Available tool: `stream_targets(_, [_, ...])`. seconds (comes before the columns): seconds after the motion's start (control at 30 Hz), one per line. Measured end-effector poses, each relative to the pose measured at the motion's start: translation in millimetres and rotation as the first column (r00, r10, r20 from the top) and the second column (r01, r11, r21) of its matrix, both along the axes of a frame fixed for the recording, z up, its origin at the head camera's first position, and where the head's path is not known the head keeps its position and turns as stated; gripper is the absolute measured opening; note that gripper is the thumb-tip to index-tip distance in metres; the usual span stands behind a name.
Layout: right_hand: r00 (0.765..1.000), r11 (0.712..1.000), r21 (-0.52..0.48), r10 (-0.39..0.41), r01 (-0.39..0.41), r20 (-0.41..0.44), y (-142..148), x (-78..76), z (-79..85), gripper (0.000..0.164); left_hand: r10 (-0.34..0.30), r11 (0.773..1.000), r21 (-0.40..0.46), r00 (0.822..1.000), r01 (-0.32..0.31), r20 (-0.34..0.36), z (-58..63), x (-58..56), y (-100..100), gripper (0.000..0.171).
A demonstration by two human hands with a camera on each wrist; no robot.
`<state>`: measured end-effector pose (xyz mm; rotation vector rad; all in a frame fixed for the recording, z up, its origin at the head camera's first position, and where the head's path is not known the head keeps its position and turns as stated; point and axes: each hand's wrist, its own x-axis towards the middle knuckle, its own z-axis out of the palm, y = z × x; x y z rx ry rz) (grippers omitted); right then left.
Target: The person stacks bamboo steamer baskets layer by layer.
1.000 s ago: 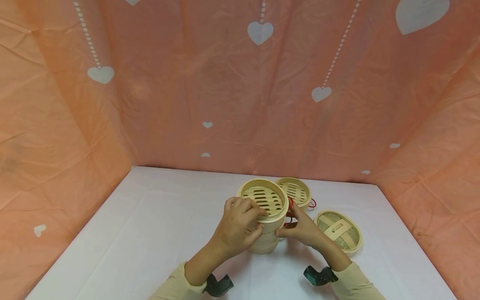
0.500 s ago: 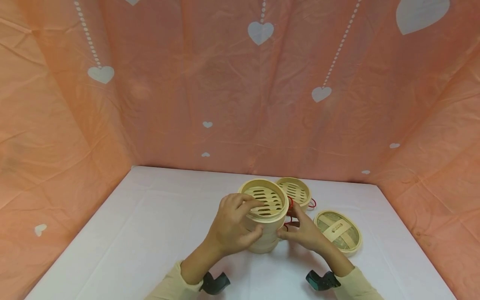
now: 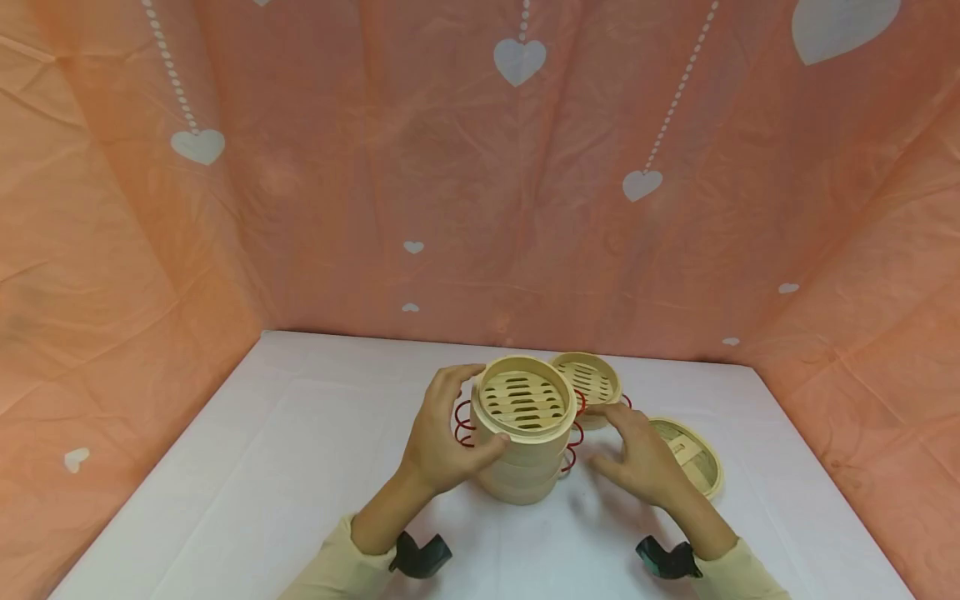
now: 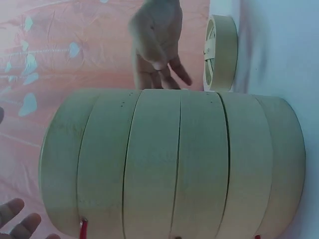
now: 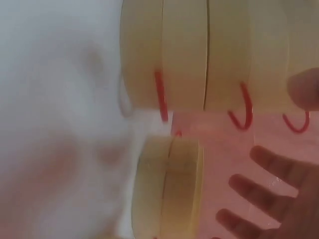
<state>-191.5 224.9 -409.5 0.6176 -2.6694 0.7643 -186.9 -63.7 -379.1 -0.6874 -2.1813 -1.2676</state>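
A stack of bamboo steamer baskets (image 3: pixel 523 468) stands upright on the table, with a slatted floor showing inside the top one. Red loop handles (image 3: pixel 576 433) stick out on both sides of it. My left hand (image 3: pixel 438 437) is spread around the stack's left side, thumb in front and fingers behind near the top rim. In the left wrist view its fingertips (image 4: pixel 25 226) stand apart from the bamboo wall. To the right of the stack is my right hand (image 3: pixel 641 454), fingers loosely extended and holding nothing; its thumb (image 5: pixel 305 89) overlaps the stack in the right wrist view.
Behind the stack, to the right, stands a shorter bamboo steamer (image 3: pixel 588 383) with red loops. A woven bamboo lid (image 3: pixel 693 457) lies at the right, partly hidden by my right hand. The white table (image 3: pixel 300 467) ends at a pink curtain (image 3: pixel 465 167) with hearts.
My left fingers have come off the top basket's rim and spread around the stack's left side. My right hand has let go of the stack's right side and moved right.
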Motion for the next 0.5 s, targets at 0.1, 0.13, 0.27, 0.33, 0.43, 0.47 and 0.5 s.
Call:
stream_targets(0.1, [0.998, 0.996, 0.086, -0.015, 0.020, -0.068, 5, -8.0, 3.5, 0.057, -0.038, 0.997, 0.066, 0.998, 0.035, 0.044, -1.9, -3.4, -1, 0.075])
stream_targets(0.13, [0.996, 0.994, 0.106, -0.014, 0.024, -0.087, 7, -10.8, 4.4, 0.057, -0.049, 0.996, 0.083, 0.997, 0.045, 0.056, -2.5, -4.5, -1, 0.075])
stream_targets(0.27, [0.995, 0.988, 0.153, 0.009, 0.007, -0.099, 11, -23.5, 3.7, 0.052, -0.075, 0.990, 0.126, 0.992, 0.062, 0.105, -4.5, -7.1, -1, 0.076])
stream_targets(0.33, [0.997, 0.985, 0.172, 0.016, -0.002, -0.081, 11, -28.5, 2.1, 0.049, -0.080, 0.988, 0.138, 0.990, 0.064, 0.114, -5.9, -7.7, -1, 0.077])
stream_targets(0.43, [0.999, 0.982, 0.189, 0.015, -0.006, -0.045, 11, -35.4, -0.6, 0.048, -0.092, 0.986, 0.149, 0.988, 0.072, 0.127, -8.1, -8.8, -1, 0.078])
stream_targets(0.47, [0.999, 0.981, 0.196, 0.013, -0.005, -0.040, 11, -37.7, -1.3, 0.048, -0.095, 0.986, 0.149, 0.987, 0.075, 0.133, -8.7, -9.2, -1, 0.079])
stream_targets(0.5, [0.999, 0.980, 0.200, 0.014, -0.005, -0.040, 10, -40.2, -1.7, 0.048, -0.099, 0.986, 0.149, 0.985, 0.078, 0.139, -9.4, -9.7, -2, 0.080])
